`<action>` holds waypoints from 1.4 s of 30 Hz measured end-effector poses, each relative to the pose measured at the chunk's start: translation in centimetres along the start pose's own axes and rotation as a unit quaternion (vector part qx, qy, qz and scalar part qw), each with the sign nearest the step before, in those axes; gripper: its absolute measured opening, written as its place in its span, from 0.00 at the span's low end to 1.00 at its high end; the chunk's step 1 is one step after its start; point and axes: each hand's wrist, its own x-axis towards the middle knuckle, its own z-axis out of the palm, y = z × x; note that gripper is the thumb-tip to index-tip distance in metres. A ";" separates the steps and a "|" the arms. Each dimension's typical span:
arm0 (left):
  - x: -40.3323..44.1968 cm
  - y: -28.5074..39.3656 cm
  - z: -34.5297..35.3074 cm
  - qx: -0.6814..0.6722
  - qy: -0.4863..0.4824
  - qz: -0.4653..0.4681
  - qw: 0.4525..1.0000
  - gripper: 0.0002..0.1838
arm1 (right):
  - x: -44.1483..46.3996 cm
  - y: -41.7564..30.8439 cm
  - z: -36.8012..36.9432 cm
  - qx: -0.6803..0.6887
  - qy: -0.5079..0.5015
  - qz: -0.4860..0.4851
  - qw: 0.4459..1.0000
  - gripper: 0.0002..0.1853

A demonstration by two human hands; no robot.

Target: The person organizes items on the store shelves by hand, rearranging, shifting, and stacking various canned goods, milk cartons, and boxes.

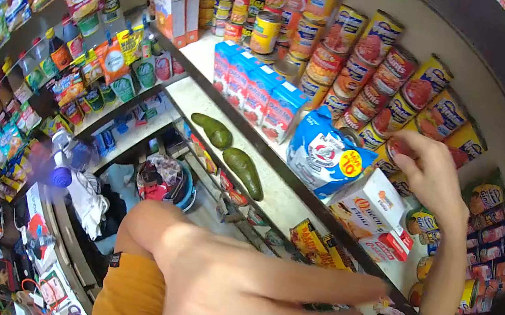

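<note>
My right hand (430, 174) reaches over the shelf behind the front packs, its fingers bent around a yellow-labelled can (386, 154) in the stacked rows; part of the grip is hidden. In front of that hand stand a blue milk powder pouch (326, 153) with a yellow price spot and a white flour box (370, 207). A red and white box (388, 245) is beside the flour box. Close to the camera, my left hand (244, 289) is blurred, with fingers stretched to the right and nothing seen in it. It hides part of the lower shelf.
Several blue and pink drink cartons (256, 95) line the upper ledge. Two green avocados (240, 170) lie on the lower ledge. Tall white and orange boxes (177, 8) stand at the back corner. Packed shelves (81, 62) of sachets and bottles fill the left side. Scissors (72, 314) lie low left.
</note>
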 end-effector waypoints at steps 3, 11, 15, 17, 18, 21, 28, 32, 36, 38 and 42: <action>1.6 -1.4 -5.0 0.047 -0.246 -0.080 0.965 0.07 | 1.8 0.4 1.3 -0.015 -0.017 -0.034 0.999 0.13; -5.4 -13.9 -10.1 0.220 -0.286 -0.296 0.884 0.16 | 7.9 1.2 4.4 0.151 -0.159 -0.048 0.974 0.12; -5.1 -19.9 -10.9 0.237 -0.294 -0.329 0.866 0.15 | 12.4 3.4 8.6 0.244 -0.244 -0.014 0.938 0.12; -4.9 -23.8 -10.2 0.231 -0.316 -0.357 0.848 0.17 | 14.3 1.9 8.5 0.246 -0.298 0.043 0.921 0.14; -4.8 -25.6 -9.8 0.228 -0.328 -0.368 0.839 0.18 | 15.1 2.3 9.7 0.234 -0.302 0.031 0.923 0.15; -5.3 -29.2 -8.9 0.178 -0.329 -0.272 0.887 0.20 | 16.7 1.3 11.2 0.168 -0.298 -0.079 0.936 0.17; -6.5 -31.5 -8.5 0.214 -0.388 -0.172 0.880 0.21 | 18.2 0.4 15.5 0.084 -0.264 -0.042 0.960 0.17; -6.8 -32.0 -8.8 0.232 -0.392 -0.134 0.880 0.16 | 18.2 0.7 16.9 0.063 -0.231 -0.061 0.969 0.18; -6.6 -32.2 -9.1 0.228 -0.384 -0.135 0.885 0.10 | 20.0 0.8 18.5 0.013 -0.235 -0.054 0.970 0.11; -6.5 -32.2 -9.2 0.229 -0.398 -0.142 0.877 0.11 | 20.2 0.7 18.3 0.015 -0.243 -0.045 0.969 0.10; -6.4 -31.7 -9.3 0.213 -0.379 -0.154 0.887 0.12 | 19.1 -0.8 14.8 0.038 -0.230 -0.040 0.972 0.08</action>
